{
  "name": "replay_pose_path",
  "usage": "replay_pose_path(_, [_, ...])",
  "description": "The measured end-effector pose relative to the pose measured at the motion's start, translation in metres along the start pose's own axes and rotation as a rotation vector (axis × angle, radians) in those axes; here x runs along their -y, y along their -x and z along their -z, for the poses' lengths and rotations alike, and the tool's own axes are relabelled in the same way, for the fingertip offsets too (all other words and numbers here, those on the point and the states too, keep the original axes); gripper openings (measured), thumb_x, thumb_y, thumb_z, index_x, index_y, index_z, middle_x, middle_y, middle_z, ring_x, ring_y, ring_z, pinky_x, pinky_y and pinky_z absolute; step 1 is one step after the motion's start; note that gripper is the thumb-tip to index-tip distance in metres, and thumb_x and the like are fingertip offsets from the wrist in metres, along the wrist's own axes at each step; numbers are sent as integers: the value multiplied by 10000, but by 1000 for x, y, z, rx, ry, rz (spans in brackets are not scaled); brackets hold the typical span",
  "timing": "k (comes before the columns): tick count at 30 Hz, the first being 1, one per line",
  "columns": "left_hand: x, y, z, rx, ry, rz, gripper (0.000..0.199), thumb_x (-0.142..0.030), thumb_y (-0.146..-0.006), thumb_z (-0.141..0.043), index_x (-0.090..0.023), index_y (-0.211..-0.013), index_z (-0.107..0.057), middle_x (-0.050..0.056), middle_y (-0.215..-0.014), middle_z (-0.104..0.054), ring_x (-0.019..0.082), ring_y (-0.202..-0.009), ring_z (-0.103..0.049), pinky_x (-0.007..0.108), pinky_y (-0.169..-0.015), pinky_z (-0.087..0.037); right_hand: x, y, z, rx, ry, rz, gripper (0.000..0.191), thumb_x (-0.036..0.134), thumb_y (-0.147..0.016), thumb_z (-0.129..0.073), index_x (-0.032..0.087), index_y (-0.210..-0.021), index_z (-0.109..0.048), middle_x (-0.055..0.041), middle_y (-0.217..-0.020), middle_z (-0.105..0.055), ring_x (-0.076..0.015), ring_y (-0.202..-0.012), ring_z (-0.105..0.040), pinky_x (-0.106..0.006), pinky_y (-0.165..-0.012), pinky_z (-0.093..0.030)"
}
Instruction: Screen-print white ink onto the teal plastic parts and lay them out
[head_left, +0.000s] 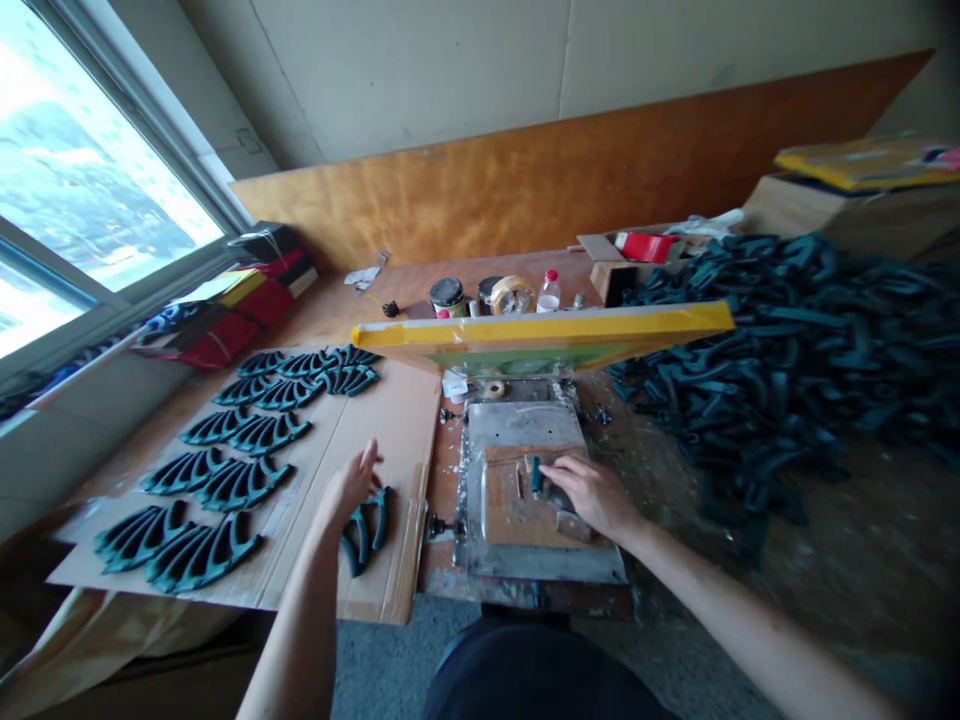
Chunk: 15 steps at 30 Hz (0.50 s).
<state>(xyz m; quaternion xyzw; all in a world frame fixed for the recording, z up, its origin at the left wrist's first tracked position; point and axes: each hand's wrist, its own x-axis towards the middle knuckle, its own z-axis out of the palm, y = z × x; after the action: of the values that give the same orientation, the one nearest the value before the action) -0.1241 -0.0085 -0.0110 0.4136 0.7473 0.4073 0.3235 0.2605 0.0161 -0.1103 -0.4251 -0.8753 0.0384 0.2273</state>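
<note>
My right hand [589, 495] has its fingers closed on a dark green curved part [535, 476] over the brown board [499, 515], which lies on the metal plate of a printing jig [517, 424]. To the left, my left hand [361, 475] is over the cardboard sheet [405, 430] with its fingers apart and nothing in them. Just below it, a few curved green parts [364, 535] lie side by side on the cardboard. Fanned rows of similar green parts [244, 484] cover the sheet's left side.
A yellow-taped screen frame [540, 330] is raised behind the jig. Jars [448, 296], a tape roll [512, 297] and a red-capped bottle [549, 291] stand behind it. A large pile of green parts [810, 350] fills the right side. Clamp knobs [437, 526] flank the jig.
</note>
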Motion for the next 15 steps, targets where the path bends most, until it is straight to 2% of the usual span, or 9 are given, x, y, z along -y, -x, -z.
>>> replay_pose_path(1, [-23,-2,-9,44,53,-61,713,-770,-752,-401,-160,-1025,-649,-7,-489,-581,141,-401,-515,230,-448,-388,10,-6,-6,23,3,57,359,103,-900,-416,217,-1123,-673,-74,-993,-644,-204,-948,-571,-336,-849,-491])
replay_pose_path(3, [-69,0,-28,153,319,-297,736,-760,-797,-341,-165,-1151,-590,3,-588,-625,113,-445,-517,212,-475,-408,21,-14,-16,47,24,123,350,72,-872,-445,201,-1085,-691,-84,-949,-638,-220,-943,-557,-358,-832,-503])
replay_pose_path(5, [-106,7,-42,240,516,-447,708,-745,-823,-312,-149,-1044,-625,17,-588,-620,101,-446,-507,205,-469,-408,22,-14,-20,54,52,145,369,49,-855,-459,194,-1113,-679,-88,-961,-634,-225,-961,-552,-364,-839,-510])
replay_pose_path(8, [-124,26,-48,223,602,-503,669,-722,-840,-329,-135,-826,-651,26,-537,-594,101,-434,-495,206,-440,-394,11,-6,-15,53,106,165,436,35,-824,-496,224,-1187,-645,-71,-989,-649,-219,-963,-572,-358,-841,-520])
replay_pose_path(10, [-108,40,-44,175,569,-455,667,-715,-839,-349,-130,-862,-669,37,-601,-631,117,-484,-532,218,-463,-420,-2,-1,-3,-19,110,90,334,83,-837,-510,207,-1091,-688,-46,-914,-679,-190,-874,-606,-319,-789,-535])
replay_pose_path(11, [-92,47,-41,174,530,-412,663,-709,-838,-367,-129,-907,-681,45,-659,-657,132,-537,-563,226,-494,-442,-11,1,5,-77,106,20,267,131,-860,-493,175,-1013,-707,-37,-865,-687,-171,-809,-616,-290,-748,-539])
replay_pose_path(13, [-51,60,-40,223,424,-297,620,-676,-829,-442,-135,-998,-695,52,-769,-687,159,-664,-607,234,-566,-467,-27,-3,25,-196,102,-131,301,212,-906,-416,154,-843,-705,-38,-805,-690,-154,-714,-618,-255,-675,-538])
replay_pose_path(14, [-28,65,-43,258,376,-236,591,-649,-819,-495,-142,-1052,-690,47,-787,-688,167,-704,-614,233,-590,-468,-34,-9,35,-244,104,-190,331,231,-919,-388,131,-862,-698,-52,-819,-689,-159,-709,-623,-256,-664,-538])
replay_pose_path(15, [-6,68,-48,290,337,-183,575,-613,-806,-548,-150,-1127,-667,39,-782,-683,169,-720,-613,231,-605,-466,-38,-18,44,-276,99,-219,344,239,-924,-387,76,-987,-684,-75,-874,-688,-171,-744,-633,-267,-680,-538])
